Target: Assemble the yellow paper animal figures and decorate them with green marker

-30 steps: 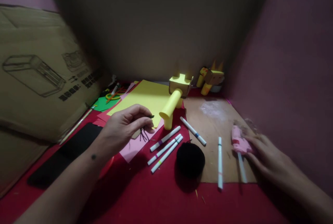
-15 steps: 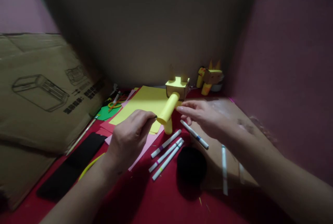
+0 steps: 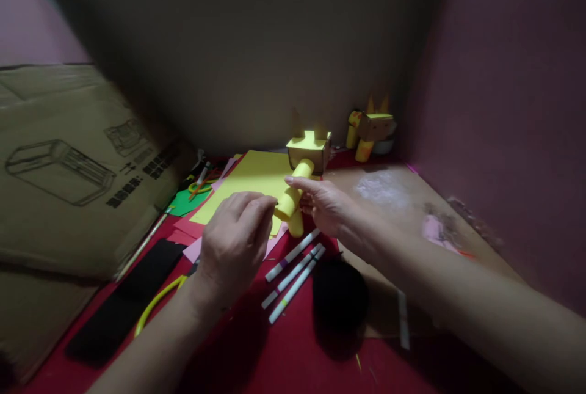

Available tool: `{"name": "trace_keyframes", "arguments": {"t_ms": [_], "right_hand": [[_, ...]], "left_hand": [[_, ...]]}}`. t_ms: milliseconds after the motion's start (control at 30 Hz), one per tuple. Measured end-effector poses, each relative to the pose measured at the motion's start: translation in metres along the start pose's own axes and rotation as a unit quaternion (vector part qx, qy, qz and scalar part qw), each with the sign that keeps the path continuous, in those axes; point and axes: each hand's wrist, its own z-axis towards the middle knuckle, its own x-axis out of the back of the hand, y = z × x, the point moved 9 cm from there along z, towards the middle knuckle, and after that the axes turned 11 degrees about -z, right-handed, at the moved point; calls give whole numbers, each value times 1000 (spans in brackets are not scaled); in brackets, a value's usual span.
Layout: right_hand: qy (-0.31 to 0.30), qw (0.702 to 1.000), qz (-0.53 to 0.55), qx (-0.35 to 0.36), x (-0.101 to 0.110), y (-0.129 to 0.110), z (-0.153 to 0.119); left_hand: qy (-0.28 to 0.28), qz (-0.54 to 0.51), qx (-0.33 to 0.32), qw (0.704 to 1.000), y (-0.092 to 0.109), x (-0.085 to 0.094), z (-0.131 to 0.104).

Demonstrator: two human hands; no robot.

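In the middle stands a yellow paper animal [image 3: 307,148] with a box-shaped cardboard head and a rolled tube body [image 3: 290,200]. My right hand [image 3: 326,203] is closed on the tube, its thumb over the top and its fingers on the right side. My left hand [image 3: 240,235] is pinched at the tube's near open end. A small dark bit shows at its fingertips, too small to name. Just below the animal, several white markers, one being a marker with a purple band [image 3: 289,258], lie on the red surface.
A round black object [image 3: 340,297] and a cardboard sheet [image 3: 389,223] lie to the right. Yellow paper sheets [image 3: 249,177], yellow-handled scissors [image 3: 153,308] and a black strip [image 3: 123,305] are leftward. A second paper animal [image 3: 376,127] stands behind; a large carton [image 3: 50,198] is at left.
My right hand has moved left from beside the animal and taken hold of its tube body. My left hand stays pinched by the tube's end. The blue-banded marker is now hidden from view.
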Motion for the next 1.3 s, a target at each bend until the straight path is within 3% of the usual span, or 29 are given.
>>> {"name": "trace_keyframes", "arguments": {"t_ms": [167,367,1300], "right_hand": [[25,1000,1,1,5,2,4],[12,1000,-4,-8,3,4,5],[22,999,32,-11,2,3,10]], "left_hand": [[7,14,-1,1000,0,-1,0],[11,42,-7,999,3,-3,1],[-63,84,-10,994,11,-18,-5]]}}
